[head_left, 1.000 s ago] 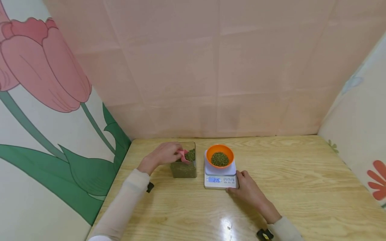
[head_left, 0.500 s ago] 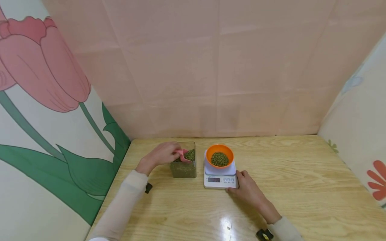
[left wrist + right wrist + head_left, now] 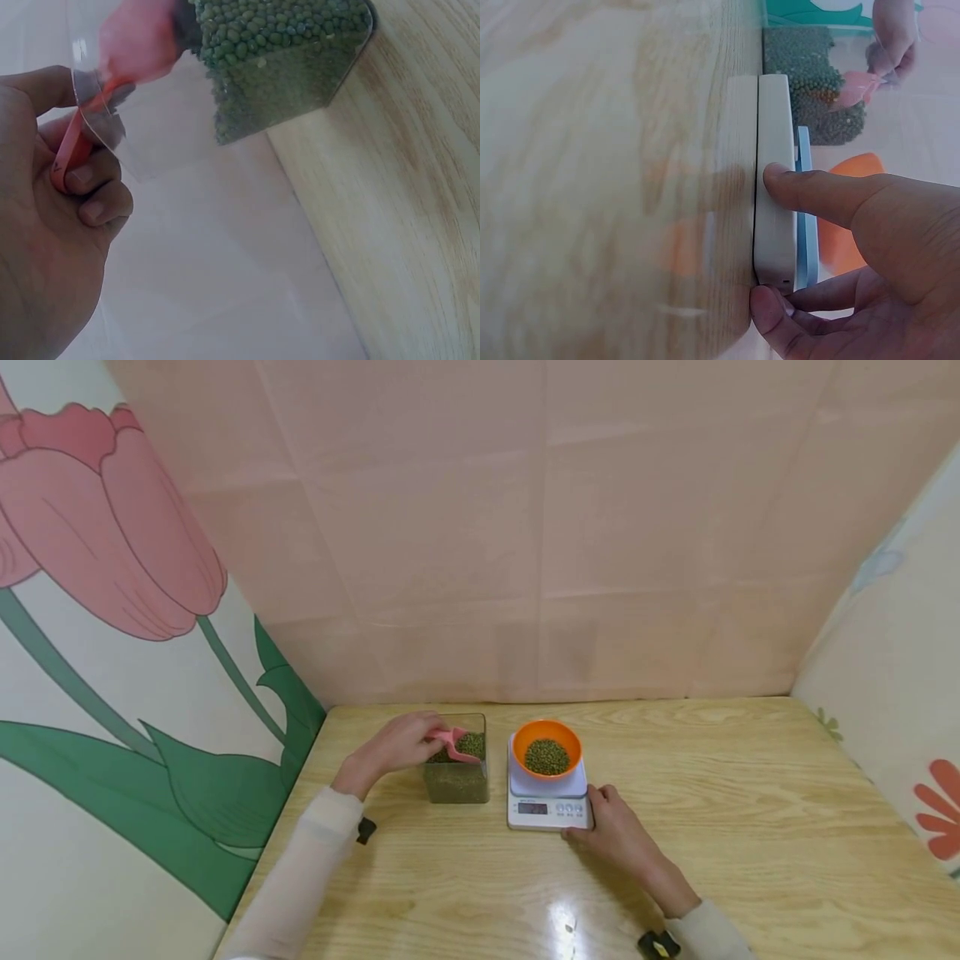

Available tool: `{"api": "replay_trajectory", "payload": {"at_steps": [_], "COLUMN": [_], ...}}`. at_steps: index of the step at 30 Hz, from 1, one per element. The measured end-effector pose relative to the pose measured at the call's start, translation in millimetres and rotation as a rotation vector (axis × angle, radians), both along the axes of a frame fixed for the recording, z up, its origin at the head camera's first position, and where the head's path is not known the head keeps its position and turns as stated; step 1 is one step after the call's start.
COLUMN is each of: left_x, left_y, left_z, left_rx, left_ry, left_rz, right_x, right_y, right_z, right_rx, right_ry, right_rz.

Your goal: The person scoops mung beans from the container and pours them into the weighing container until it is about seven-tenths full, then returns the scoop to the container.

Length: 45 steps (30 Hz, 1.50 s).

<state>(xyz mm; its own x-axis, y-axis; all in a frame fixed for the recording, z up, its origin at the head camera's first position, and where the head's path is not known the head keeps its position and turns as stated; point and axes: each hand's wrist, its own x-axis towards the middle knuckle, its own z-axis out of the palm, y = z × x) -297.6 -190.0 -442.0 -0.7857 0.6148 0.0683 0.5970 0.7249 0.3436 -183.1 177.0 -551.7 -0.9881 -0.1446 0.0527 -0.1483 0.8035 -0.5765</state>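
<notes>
Wooden table (image 3: 720,827) — left hand (image 3: 397,743) grips pink scoop (image 3: 452,742).

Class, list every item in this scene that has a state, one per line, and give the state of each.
Left hand: grips the scoop
Right hand: grips the scale at a corner
Scoop: held by its handle, head inside the box
Box: open-topped, holding beans
Bowl: upright on the scale, partly filled with more beans
Scale: flat on the table
Display: dark, too faint to read
</notes>
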Motion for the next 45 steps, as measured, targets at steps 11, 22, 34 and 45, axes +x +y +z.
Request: {"api": "replay_trajectory", "payload": {"at_steps": [11,22,34,45], "left_x": [1.9,3.5,5.8,8.7], "left_y": [-7.0,-14.5,-18.7,-23.9], "left_z": [-2.1,-6.6,-7.2,-7.6], "left_rx": [0.060,0.091,0.123,0.177], "left_ry": [-0.022,-0.036,-0.028,-0.039], "left_rz": [0.015,0.057,0.072,0.106], "right_x": [0.2,1.4,1.6,1.1], "right_y": [1,0,0,0], "right_z": [0.0,1.7,2.8,2.1], "right_rx": [0.003,0.009,0.005,0.009], "right_ry": [0.016,0.021,0.011,0.006], "right_rz": [0.004,0.008,0.005,0.007]}}
